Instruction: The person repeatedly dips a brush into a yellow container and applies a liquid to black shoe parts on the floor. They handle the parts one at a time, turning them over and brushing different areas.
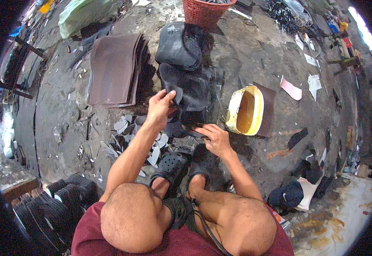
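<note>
Between the thumb and fingers of my left hand is the edge of a dark grey sole-shaped piece. That piece lies against a black, dusty slab on the floor ahead of me. Lower and to the right, the fingers of my right hand are closed around something thin and dark, mostly hidden by the hand. A rounded black bundle sits just beyond the slab. To the right stands a cut-open yellow-white tub with amber-brown glue-like stuff inside.
Brown sheets are stacked at the left. Many grey cut-out pieces litter the floor near my black clogs. A red basket stands at the far side. Black soles are piled at lower left; a dark cap lies at lower right.
</note>
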A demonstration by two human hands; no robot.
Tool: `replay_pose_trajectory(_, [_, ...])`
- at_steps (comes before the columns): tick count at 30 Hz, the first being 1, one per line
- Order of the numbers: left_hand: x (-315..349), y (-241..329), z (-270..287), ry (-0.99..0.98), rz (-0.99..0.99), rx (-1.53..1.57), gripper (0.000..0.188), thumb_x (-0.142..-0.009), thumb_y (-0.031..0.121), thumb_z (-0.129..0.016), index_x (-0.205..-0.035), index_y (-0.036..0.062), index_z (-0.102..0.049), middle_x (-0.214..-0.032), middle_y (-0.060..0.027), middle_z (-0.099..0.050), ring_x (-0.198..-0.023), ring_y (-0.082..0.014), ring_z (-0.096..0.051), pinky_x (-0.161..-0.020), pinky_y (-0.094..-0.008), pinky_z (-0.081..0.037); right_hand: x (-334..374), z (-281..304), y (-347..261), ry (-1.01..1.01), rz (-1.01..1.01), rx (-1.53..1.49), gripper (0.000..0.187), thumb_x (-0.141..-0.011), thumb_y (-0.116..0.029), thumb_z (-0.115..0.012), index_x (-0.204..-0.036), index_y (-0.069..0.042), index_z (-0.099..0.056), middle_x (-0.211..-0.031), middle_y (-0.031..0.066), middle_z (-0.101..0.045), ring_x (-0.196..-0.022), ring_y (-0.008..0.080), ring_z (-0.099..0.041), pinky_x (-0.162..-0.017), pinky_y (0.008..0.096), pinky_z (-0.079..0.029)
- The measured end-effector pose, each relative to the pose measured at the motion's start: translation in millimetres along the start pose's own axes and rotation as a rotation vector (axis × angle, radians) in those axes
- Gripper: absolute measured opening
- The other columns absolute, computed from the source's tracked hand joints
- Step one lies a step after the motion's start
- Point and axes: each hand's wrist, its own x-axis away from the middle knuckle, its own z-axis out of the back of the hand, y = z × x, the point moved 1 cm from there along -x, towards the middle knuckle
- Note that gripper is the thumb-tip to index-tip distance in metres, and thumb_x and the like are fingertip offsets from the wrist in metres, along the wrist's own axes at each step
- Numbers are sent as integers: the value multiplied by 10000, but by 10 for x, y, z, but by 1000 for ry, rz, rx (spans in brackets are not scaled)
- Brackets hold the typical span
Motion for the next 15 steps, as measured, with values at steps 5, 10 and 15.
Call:
replay_pose_trajectory(5, [-224, 352, -94, -97, 94, 96, 190, -970, 263, -661, -1117, 144, -636, -985, 14, -650, -869, -149, -582, -744, -341, -500, -40, 145, -93, 45, -81, -238, 507, -770, -39, -669, -1241, -225, -690, -1187, 68, -699, -1079, 293, -668, -910, 416, -565])
replay_pose_trajectory(10, [-414, 726, -160, -135, 52, 167, 217, -936, 244, -717, -1059, 109, -598, -987, -18, -611, -807, -170, -595, -791, -368, -542, 7, 493, -124, -103, -308, -866, 391, -905, -40, -683, -1293, -77, -660, -1286, 96, -689, -1176, 185, -638, -1037, 328, -470])
replay_pose_trajectory(15, [-436, 1132, -300, -254, 2, 187, 141, -925, 211, -729, -1012, 122, -663, -920, 17, -686, -813, -119, -652, -717, -348, -561, 86, 746, -105, -149, -341, -1016, 408, -908, -42, -701, -1311, -41, -638, -1275, 80, -686, -1163, 160, -622, -1035, 330, -473])
